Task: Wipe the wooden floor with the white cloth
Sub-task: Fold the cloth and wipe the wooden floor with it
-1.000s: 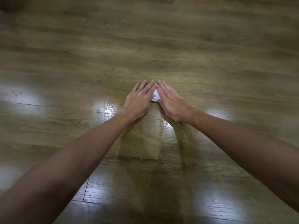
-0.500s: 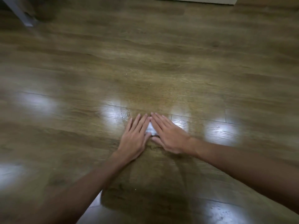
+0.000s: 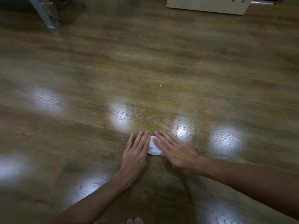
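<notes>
Glossy brown planks of the wooden floor (image 3: 145, 75) fill nearly the whole view, with pale pools of reflected light scattered across them, a white cabinet (image 3: 207, 4) at the far edge and a grey metal leg (image 3: 44, 13) at far left. Low in the middle lies the white cloth (image 3: 153, 147), bunched small and flat on the boards between the two hands. Both hands lie open, fingers straight and together: the left hand (image 3: 135, 153) presses the cloth's left edge, the right hand (image 3: 174, 150) covers its right side. Neither pinches it; palms simply bear down. The cloth looks soft, light and limp (likely to crumple or slip out under a push), so steady downward pressure over its middle seems the sound way to drive it. Toes (image 3: 135, 221) show at the bottom edge.
</notes>
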